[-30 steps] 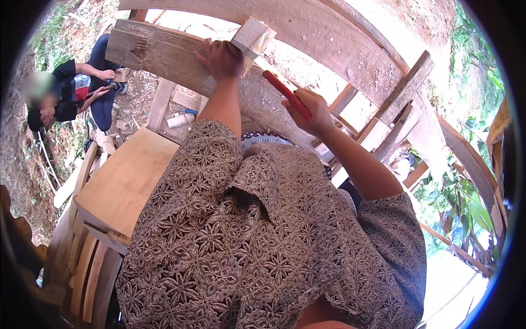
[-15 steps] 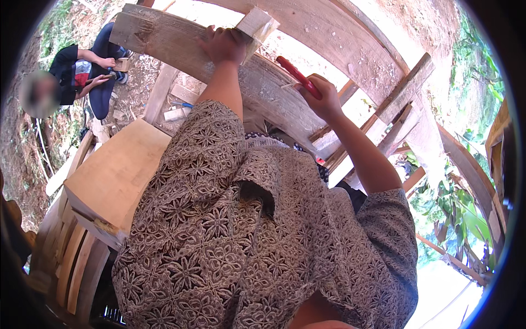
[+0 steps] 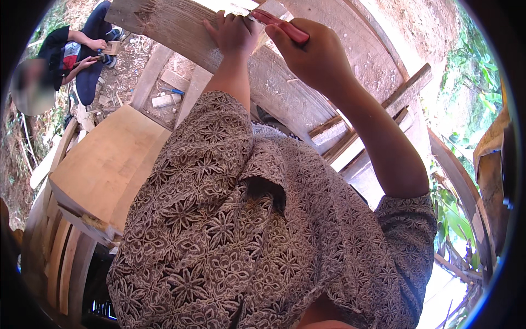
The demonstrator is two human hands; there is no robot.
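Observation:
My left hand (image 3: 234,35) is closed around a pale wooden block (image 3: 273,7) at the top of the view. The block rests on a long, weathered plank (image 3: 178,27), and my fingers partly cover it. My right hand (image 3: 318,52) grips a red-handled tool (image 3: 293,32), its far end close to my left fingers and the block. I cannot make out what kind of tool it is.
A broad smooth wooden slab (image 3: 109,159) lies to my left. Another wide board (image 3: 356,49) runs beyond the plank. On the far left a seated person (image 3: 76,55) holds a small wooden piece. Offcuts (image 3: 166,101) lie on the ground.
My right hand has moved up and left, bringing the red-handled tool to the block beside my left hand. The left hand still holds the block. The whole view has shifted slightly.

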